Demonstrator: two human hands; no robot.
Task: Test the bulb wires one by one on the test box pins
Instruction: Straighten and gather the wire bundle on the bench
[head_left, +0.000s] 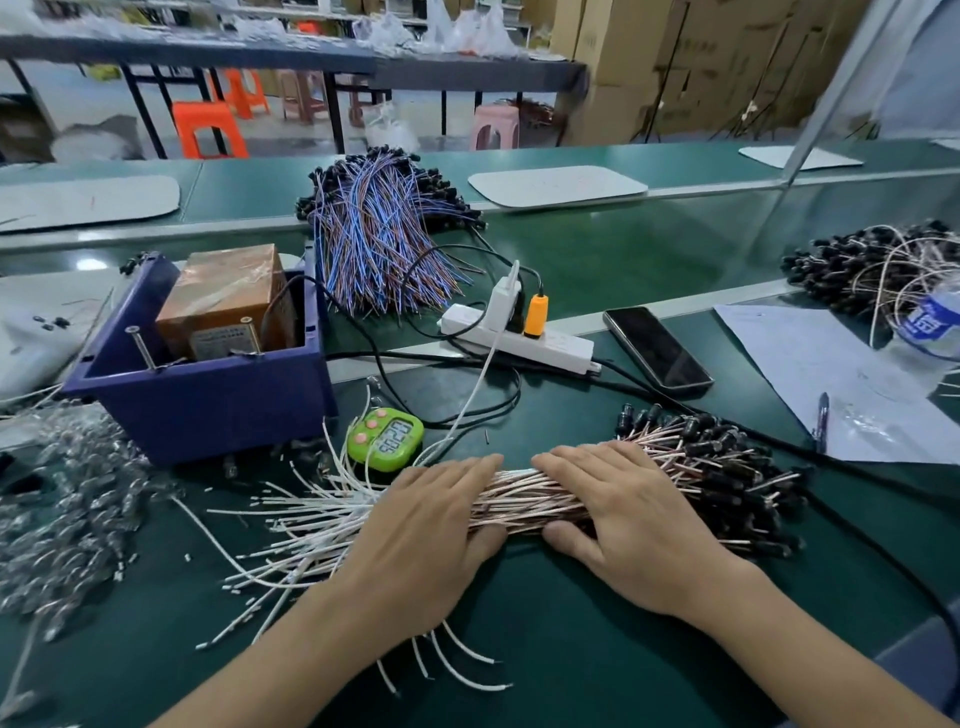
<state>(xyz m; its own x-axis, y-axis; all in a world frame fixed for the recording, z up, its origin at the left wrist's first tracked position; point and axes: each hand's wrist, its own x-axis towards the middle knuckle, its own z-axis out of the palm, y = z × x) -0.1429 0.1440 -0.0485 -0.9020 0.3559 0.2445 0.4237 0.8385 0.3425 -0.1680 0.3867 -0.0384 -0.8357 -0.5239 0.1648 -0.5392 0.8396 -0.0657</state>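
**Fingers, left hand**: straight and held close together, laid flat over the top of the wire bundle. The thumb lies against the bundle's near side.

**Fingers, right hand**: straight, slightly spread, pressed flat on the same bundle just beside the left hand. The thumb likewise lies along the near side.

**Wire bundle:** lies crosswise on the green table, near the front edge, under both palms.
- White-sleeved ends fan out leftward past the left hand.
- A copper-coloured stretch shows between the two hands.
- The black caps (a thick cluster) stick out to the right.

**Test box**: purple and open-topped, behind and to the left of the bundle, and apart from both hands.
- Metal pins stand on its front rim.
- A brown block sits inside.

**Timer**: green, with lit digits, between the box and the left fingertips.

**Power strip**: white, behind the timer, with an orange plug in it.

**Phone**: dark screen up, just right of the strip.

**Paper sheet**: at far right, with a pen lying on it.

**Blue and brown wires**: heaped behind the box.

**Clear bulbs**: heaped at far left.
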